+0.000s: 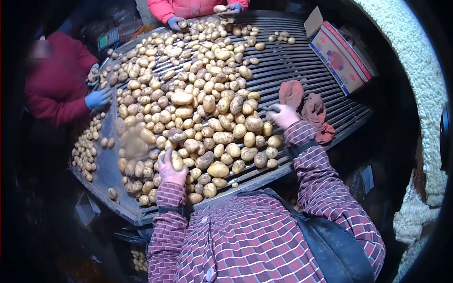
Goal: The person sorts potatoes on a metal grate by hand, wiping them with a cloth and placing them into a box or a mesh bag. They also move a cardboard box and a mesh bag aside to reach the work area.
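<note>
Potatoes lie in a wide heap across a slatted metal sorting table. At the near side of the heap, my left hand is closed around a pale potato. My right hand is over the heap's right edge, fingers stretched out toward the left and slightly blurred, with nothing visible in them. Close beside that hand, a crumpled reddish cloth rests on the slats.
A banana box stands at the table's right rear. Across the table a person in a pink jacket handles potatoes with gloved hands. Another person in a dark red jacket works at the left, near smaller potatoes along the edge.
</note>
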Available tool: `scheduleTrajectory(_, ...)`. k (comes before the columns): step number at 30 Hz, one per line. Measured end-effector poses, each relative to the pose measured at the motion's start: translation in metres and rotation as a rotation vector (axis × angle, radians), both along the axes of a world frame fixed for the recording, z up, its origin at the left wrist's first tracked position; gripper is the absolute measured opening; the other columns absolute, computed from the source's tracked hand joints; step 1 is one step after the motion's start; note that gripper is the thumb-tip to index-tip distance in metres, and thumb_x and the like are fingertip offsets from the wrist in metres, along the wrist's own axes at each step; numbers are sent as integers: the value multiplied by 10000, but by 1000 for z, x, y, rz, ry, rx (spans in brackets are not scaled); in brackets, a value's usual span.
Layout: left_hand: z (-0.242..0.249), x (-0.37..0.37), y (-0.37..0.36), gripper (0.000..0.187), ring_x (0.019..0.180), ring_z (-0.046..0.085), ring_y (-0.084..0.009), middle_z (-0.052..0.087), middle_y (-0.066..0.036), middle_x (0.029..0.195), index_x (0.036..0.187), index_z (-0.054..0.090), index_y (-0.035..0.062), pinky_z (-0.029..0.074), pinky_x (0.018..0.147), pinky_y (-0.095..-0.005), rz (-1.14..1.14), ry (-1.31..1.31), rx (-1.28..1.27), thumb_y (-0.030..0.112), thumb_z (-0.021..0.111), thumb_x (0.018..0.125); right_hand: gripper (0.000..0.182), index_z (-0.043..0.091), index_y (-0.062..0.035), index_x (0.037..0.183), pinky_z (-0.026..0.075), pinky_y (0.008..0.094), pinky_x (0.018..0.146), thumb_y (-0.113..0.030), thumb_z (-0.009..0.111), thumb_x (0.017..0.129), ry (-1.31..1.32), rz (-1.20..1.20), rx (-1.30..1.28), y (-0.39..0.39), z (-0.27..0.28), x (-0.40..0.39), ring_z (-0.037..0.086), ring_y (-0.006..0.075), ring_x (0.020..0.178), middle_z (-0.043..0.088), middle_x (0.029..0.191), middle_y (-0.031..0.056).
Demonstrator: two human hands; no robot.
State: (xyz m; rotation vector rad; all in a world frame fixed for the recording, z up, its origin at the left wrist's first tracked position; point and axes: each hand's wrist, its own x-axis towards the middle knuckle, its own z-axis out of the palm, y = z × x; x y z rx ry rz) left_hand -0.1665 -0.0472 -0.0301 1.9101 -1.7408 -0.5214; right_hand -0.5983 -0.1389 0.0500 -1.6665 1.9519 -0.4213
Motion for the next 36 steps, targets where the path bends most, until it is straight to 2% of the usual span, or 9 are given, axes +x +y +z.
scheduleTrajectory(5,21,1,15,811,1186,489,-304,422,-155,1350,1434,354,118,428,1031,-390,170,846,-3,64,758,733,658,579,-82,1225,456,414,965,-429,776,703,201,73,-10,6,-33,70,550,327,1149,582,1211,174)
scheduleTrajectory(7,60,-14,16,658,1121,561,-360,489,-147,1325,1434,389,164,505,922,-437,264,1556,199,263,688,857,639,547,-28,1246,476,359,941,-370,765,753,-223,-24,13,-14,-55,58,598,247,1074,610,1171,148)
scheduleTrajectory(9,46,-9,15,653,1172,544,-379,481,-141,1355,1440,386,203,517,903,-458,133,1845,351,357,672,873,418,602,-89,1195,524,303,625,-392,625,908,-1207,-314,90,-13,-41,75,649,170,842,671,1057,89)
scheduleTrajectory(12,37,-17,9,682,1247,504,-390,446,-156,1425,1450,366,139,491,971,-475,27,1882,370,336,680,877,562,563,-70,1238,520,326,607,-548,484,953,-1581,-316,427,-10,-37,98,646,220,779,666,1037,106)
scheduleTrajectory(15,28,-28,-6,722,1316,424,-401,412,-183,1452,1433,355,48,367,1109,-514,93,2205,344,381,666,873,487,530,-83,1281,552,369,758,-459,517,972,-1458,-285,419,6,-9,167,644,222,942,638,1118,92)
scheduleTrajectory(20,35,-4,-17,813,1314,430,-353,450,-119,1434,1422,409,135,353,1045,-630,419,2611,447,688,508,835,497,573,-100,1301,464,360,953,-332,664,871,-624,683,219,-16,23,223,597,226,1092,645,1183,121)
scheduleTrajectory(25,17,19,-2,757,1232,518,-336,522,-81,1378,1408,433,178,528,811,-568,464,2408,276,702,459,862,679,476,-105,1374,405,418,1035,-405,693,805,-43,300,-317,-151,-40,258,491,352,1220,510,1298,198)
scheduleTrajectory(31,-3,28,-10,810,1203,519,-377,497,-135,1385,1433,389,119,518,887,-561,444,2317,322,684,478,860,719,432,-215,1419,443,480,950,-334,726,774,355,591,79,-141,-28,277,517,350,1142,521,1276,146)
scheduleTrajectory(36,41,18,-37,758,1260,477,-382,435,-158,1425,1446,354,95,461,978,-568,389,2155,294,580,518,888,656,400,-87,1423,440,446,1009,-282,684,865,-1597,-95,617,-68,-32,258,526,312,1215,525,1340,129)
